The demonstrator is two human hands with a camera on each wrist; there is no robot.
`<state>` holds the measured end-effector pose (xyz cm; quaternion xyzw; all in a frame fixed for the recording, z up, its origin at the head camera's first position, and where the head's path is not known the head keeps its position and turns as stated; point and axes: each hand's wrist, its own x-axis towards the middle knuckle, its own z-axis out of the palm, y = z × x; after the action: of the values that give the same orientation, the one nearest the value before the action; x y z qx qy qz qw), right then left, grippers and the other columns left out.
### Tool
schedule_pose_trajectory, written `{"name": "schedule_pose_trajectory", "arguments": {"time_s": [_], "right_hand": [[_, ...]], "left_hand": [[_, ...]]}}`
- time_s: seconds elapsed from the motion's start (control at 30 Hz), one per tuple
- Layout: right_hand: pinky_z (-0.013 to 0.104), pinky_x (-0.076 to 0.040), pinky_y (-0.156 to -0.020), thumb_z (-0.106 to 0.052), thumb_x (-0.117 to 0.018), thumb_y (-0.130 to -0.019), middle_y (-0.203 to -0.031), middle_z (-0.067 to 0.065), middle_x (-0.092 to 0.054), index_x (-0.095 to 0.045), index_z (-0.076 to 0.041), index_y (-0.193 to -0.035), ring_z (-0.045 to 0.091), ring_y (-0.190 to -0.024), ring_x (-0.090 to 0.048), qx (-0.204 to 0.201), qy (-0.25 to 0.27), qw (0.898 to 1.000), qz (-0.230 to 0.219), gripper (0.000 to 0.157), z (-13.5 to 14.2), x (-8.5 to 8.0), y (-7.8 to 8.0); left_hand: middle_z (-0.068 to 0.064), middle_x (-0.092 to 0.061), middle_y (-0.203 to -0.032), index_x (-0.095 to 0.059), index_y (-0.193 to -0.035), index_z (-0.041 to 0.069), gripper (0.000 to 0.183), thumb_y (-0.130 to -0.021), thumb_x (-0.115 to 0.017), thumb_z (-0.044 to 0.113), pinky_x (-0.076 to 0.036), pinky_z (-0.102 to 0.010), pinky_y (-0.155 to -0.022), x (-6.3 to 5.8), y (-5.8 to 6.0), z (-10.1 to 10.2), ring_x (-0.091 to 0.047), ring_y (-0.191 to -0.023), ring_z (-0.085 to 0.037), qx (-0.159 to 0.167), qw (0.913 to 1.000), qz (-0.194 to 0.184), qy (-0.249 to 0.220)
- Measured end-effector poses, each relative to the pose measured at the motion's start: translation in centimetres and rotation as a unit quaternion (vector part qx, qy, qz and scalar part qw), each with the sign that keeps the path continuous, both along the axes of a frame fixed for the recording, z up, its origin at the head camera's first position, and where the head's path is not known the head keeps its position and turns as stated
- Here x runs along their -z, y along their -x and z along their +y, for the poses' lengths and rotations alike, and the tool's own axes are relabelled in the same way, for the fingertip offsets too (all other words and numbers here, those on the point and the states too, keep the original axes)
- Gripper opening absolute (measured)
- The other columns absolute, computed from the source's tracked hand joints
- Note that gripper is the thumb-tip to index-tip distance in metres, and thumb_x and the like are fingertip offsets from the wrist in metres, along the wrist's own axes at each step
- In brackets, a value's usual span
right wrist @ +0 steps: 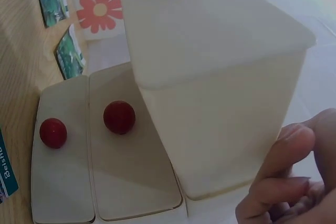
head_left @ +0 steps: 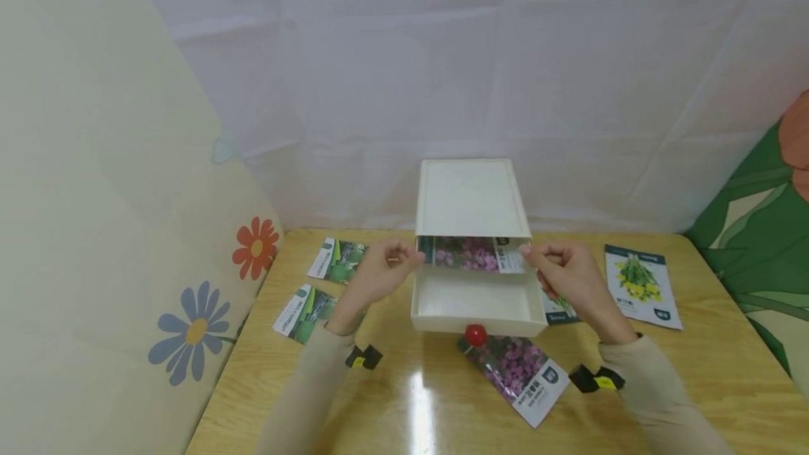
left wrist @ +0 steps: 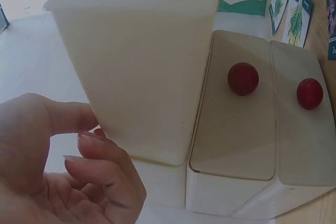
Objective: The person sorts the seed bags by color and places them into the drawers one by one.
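A white box-shaped cabinet (head_left: 470, 195) stands against the back cloth, its top drawer (head_left: 477, 300) pulled out by its red knob side. Across the back of that drawer lies a seed packet (head_left: 470, 255) with pink-purple flowers, partly under the cabinet top. My left hand (head_left: 382, 272) pinches its left end, and at its right end my right hand (head_left: 565, 279) pinches too. Both hands reach over the drawer's side walls, the other fingers curled outside. In the left wrist view the drawer wall (left wrist: 136, 77) hides the packet and thumb tip; the right wrist view also hides the packet.
Two closed drawers with red knobs (left wrist: 243, 78) sit below the pulled-out one. Green seed packets (head_left: 310, 314) lie left on the table (head_left: 379, 399). A purple-flower packet (head_left: 518, 374) lies in front, a yellow-flower packet (head_left: 638, 286) to the right, another partly behind my right hand.
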<state>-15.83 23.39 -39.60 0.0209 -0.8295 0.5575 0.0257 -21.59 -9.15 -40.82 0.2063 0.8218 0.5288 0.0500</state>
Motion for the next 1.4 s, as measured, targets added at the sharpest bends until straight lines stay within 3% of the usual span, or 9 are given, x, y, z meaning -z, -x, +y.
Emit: {"name": "schedule_pose_trajectory", "arguments": {"time_s": [0.47,0.6,0.73,0.97,1.27,1.4], "right_hand": [[0.03,-0.043,-0.037,-0.039,-0.059,-0.101,-0.056,0.0,-0.053,-0.06,0.009,-0.097,0.013,-0.043,-0.045,-0.001,0.032,0.999,0.015,0.048,0.2,0.4,-0.3],[0.029,-0.047,-0.041,-0.039,-0.056,-0.102,-0.061,0.0,-0.054,-0.058,0.009,-0.1,0.013,-0.048,-0.049,0.005,0.047,0.999,0.007,0.048,0.6,0.8,-0.7],[0.03,-0.049,-0.045,-0.037,-0.051,-0.105,-0.067,0.005,-0.058,-0.057,0.006,-0.102,0.016,-0.053,-0.054,0.012,0.05,0.999,0.013,0.044,1.0,1.3,-1.2],[0.031,-0.054,-0.055,-0.033,-0.049,-0.106,-0.083,0.012,-0.065,-0.062,0.001,-0.11,0.018,-0.066,-0.06,0.01,0.006,1.0,0.027,0.037,2.2,2.7,-2.2],[0.028,-0.057,-0.074,-0.039,-0.054,-0.103,-0.113,0.017,-0.065,-0.058,-0.002,-0.129,0.013,-0.089,-0.063,0.032,-0.075,0.997,-0.015,0.046,3.0,5.3,-3.6],[0.026,-0.056,-0.074,-0.033,-0.059,-0.102,-0.118,0.017,-0.064,-0.06,-0.003,-0.128,0.01,-0.092,-0.063,0.029,-0.097,0.995,-0.01,0.039,3.0,6.7,-4.0]], "left_hand": [[-0.005,-0.07,-0.104,-0.068,-0.094,0.009,0.019,-0.098,-0.065,0.028,-0.057,-0.038,-0.093,0.2,-0.2,-0.1,-0.066,-0.101,-0.021,-0.008,0.9996,-0.007,-0.026],[-0.011,-0.066,-0.095,-0.066,-0.098,0.005,0.02,-0.1,-0.063,0.025,-0.06,-0.041,-0.079,0.4,-0.4,-0.2,-0.064,-0.085,-0.019,-0.006,0.9988,-0.016,-0.047],[-0.015,-0.062,-0.088,-0.065,-0.102,0.001,0.022,-0.101,-0.061,0.023,-0.057,-0.032,-0.064,0.7,-0.7,-0.4,-0.057,-0.072,-0.02,-0.003,0.9978,-0.016,-0.064],[-0.013,-0.063,-0.09,-0.066,-0.105,0.003,0.023,-0.102,-0.059,0.025,-0.059,-0.032,-0.066,1.9,-1.2,-1.1,-0.06,-0.073,-0.024,-0.006,0.9976,-0.022,-0.065],[-0.013,-0.065,-0.092,-0.065,-0.113,0.002,0.025,-0.102,-0.058,0.024,-0.06,-0.042,-0.07,3.7,-1.9,-1.6,-0.062,-0.076,-0.022,-0.02,0.997,-0.057,-0.049],[-0.015,-0.066,-0.093,-0.065,-0.113,0.004,0.025,-0.102,-0.058,0.025,-0.06,-0.045,-0.069,4.3,-2.2,-1.6,-0.063,-0.078,-0.026,-0.026,0.9961,-0.071,-0.044]]}}
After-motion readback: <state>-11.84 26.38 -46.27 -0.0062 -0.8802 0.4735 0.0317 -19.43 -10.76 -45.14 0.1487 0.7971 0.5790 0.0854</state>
